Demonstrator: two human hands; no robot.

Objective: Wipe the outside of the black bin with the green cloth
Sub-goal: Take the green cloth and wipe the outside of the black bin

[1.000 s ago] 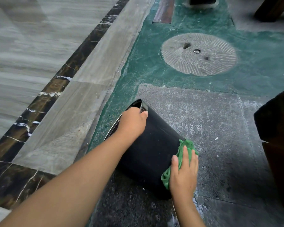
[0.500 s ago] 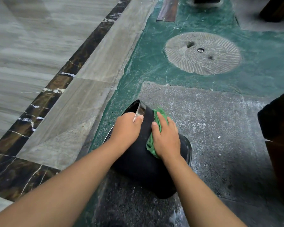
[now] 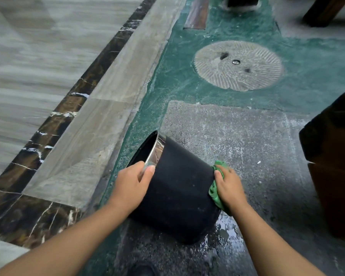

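To the far left lies pale tiled floor (image 3: 38,56), bordered by a dark marble strip (image 3: 54,124); neither bears on the task. Next, the left hand (image 3: 130,188) is seen clamped on the metal rim (image 3: 155,154) of the black bin (image 3: 179,188), thumb on the outside and fingers (image 3: 138,166) curled over the edge into the mouth. The bin is held tilted, mouth turned up and to the left, its base resting on wet grey paving (image 3: 227,132). The upper wall facing the camera is matt and carries a few pale specks; whether it has been wiped cannot be told. At the bin's right side, low toward the base, the green cloth (image 3: 215,193) is pressed against the wall by the right hand (image 3: 230,188), fingers closed over the bunched fabric. A puddle (image 3: 225,228) lies just beside the base. Farther right stand a round ribbed drain cover (image 3: 237,65) and a dark wooden block (image 3: 335,156), well apart from the bin.

Judgement: wiping is under way, mid-task. The underside against the floor and the far wall are hidden and are probably yet to be reached; the bin would need turning.
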